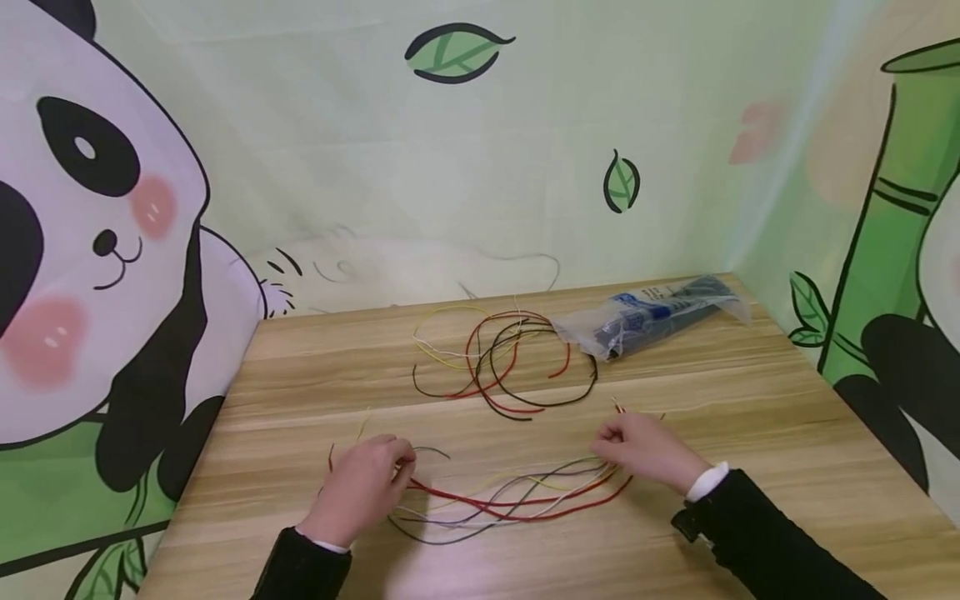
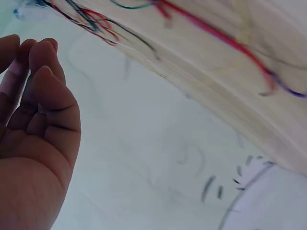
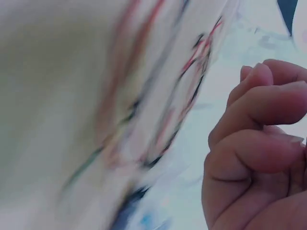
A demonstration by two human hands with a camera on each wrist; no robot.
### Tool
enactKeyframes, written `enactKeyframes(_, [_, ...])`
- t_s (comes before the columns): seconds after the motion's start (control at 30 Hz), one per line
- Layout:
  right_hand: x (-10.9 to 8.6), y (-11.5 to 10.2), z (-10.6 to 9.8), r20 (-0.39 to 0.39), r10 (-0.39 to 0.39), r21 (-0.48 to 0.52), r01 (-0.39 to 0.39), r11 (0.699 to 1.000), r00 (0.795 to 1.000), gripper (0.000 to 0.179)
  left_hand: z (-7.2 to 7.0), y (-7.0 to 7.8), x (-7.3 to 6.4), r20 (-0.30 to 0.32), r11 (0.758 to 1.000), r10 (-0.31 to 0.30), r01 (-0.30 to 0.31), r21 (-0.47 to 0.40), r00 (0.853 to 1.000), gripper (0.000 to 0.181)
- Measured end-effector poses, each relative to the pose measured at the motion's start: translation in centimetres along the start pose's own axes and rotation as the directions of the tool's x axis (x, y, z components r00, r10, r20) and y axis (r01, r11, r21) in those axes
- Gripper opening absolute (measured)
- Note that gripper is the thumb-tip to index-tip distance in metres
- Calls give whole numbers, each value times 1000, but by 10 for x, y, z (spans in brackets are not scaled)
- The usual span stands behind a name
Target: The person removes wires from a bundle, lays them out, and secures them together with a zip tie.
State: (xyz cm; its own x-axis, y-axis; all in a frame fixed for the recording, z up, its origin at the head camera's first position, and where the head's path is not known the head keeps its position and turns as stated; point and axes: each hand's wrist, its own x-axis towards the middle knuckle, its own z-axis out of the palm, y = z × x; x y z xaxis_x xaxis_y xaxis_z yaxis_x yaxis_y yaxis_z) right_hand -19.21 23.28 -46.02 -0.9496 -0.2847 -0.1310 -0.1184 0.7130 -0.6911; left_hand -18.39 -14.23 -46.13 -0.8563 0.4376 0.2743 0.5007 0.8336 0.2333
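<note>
Wires, near bundle (image 1: 517, 505): it lies across the worktop (image 1: 285, 392) between your two hands, close to you. Strands are thin and loose: red, yellow, white, purple-grey and dark green. They bow gently and cross one another along the middle, the two red ones the brightest. Short ends splay out past your hands, yellow and red on the left, red-tipped on the right.

Your left hand (image 1: 367, 487) is at the left end, fingers bent in and tips close together; cannot tell whether it pinches a strand. Your right hand (image 1: 651, 448) is at the right end, fingers curled; its grip cannot be told either, as the right wrist view is blurred and cuts off the fingertips.

Beyond the bundle: a looser coil of wires (image 1: 491, 362) in black, red, yellow and white, and just beside it a clear plastic bag (image 1: 656, 317) with blue print.
</note>
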Motion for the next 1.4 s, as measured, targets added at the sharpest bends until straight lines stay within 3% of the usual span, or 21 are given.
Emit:
enactKeyframes(0.13, [23, -32, 15, 11, -76, -112, 77, 991, 997, 16, -3, 18, 21, 31, 999, 44, -43, -32, 999, 7])
enactKeyframes(0.23, [42, -52, 30, 19, -90, -193, 92, 977, 996, 15, -3, 28, 42, 14, 997, 68, -67, -47, 998, 10])
enactKeyframes(0.33, [63, -68, 46, 22, -106, -304, 107, 947, 994, 18, 2, 34, 65, -21, 997, 47, -48, -61, 999, 11])
enactKeyframes(0.43, [81, -78, 60, 0, -117, -433, 106, 895, 993, 23, 10, 34, 86, -11, 992, -46, 44, -121, 999, 11])
enactKeyframes(0.53, [96, -83, 70, -31, -112, -522, 79, 849, 993, 29, 20, 30, 105, 32, 975, -158, 161, -155, 987, 19])
enactKeyframes(0.7, [111, -84, 77, -71, -62, -557, 12, 830, 996, 29, 32, 27, 127, 123, 947, -286, 299, -115, 950, 39])
enactKeyframes(0.93, [118, -79, 85, -107, -48, -582, -24, 813, 993, 19, 61, 26, 140, 218, 909, -374, 403, -108, 901, 14])
enactKeyframes(1.0, [119, -76, 86, -105, -57, -592, -16, 806, 993, 18, 72, 24, 142, 232, 906, -376, 408, -110, 897, 14])
enactKeyframes(1.17, [121, -72, 89, -91, -74, -606, 4, 796, 993, 19, 90, 22, 143, 235, 910, -362, 396, -120, 902, 14])
enactKeyframes(1.23, [121, -71, 89, -95, -67, -600, -3, 800, 993, 18, 92, 23, 143, 239, 905, -364, 403, -137, 900, 13])
enactKeyframes(1.4, [122, -67, 86, -91, -42, -591, -20, 807, 995, 17, 86, 30, 140, 268, 875, -395, 449, -180, 878, 10])
